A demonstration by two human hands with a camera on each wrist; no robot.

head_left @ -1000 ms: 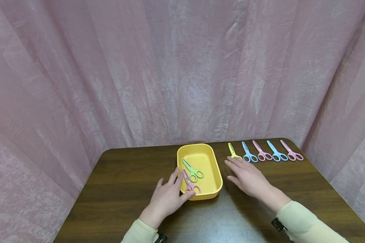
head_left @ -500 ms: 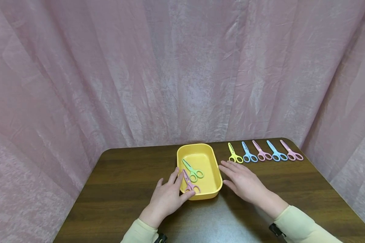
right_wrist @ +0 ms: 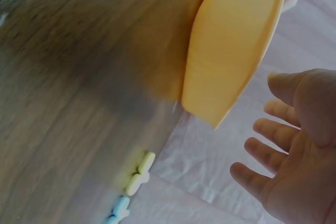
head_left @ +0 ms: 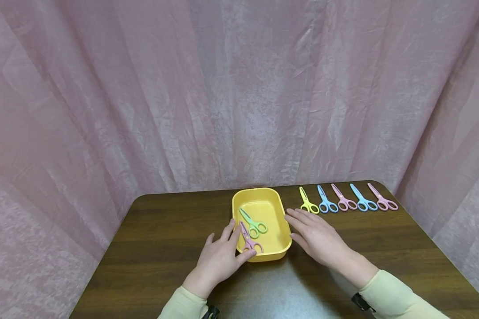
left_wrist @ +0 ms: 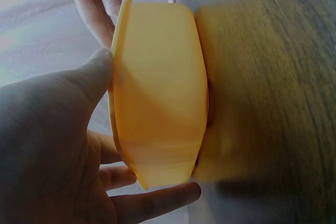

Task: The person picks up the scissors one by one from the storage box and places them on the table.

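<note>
Yellow, the rounded tray (head_left: 268, 257) holds green scissors (head_left: 252, 223) and pink scissors (head_left: 247, 238), left hand (head_left: 218, 260) touching, right hand (head_left: 320, 237) beside, fingers loosely extended.

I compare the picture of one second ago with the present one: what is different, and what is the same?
The right hand moved left, toward the right side of the yellow tray, and no longer covers the handles of the yellow scissors. No new grip is visible. The left hand stayed at the tray's near left corner; tray and scissors stayed in place.
</note>
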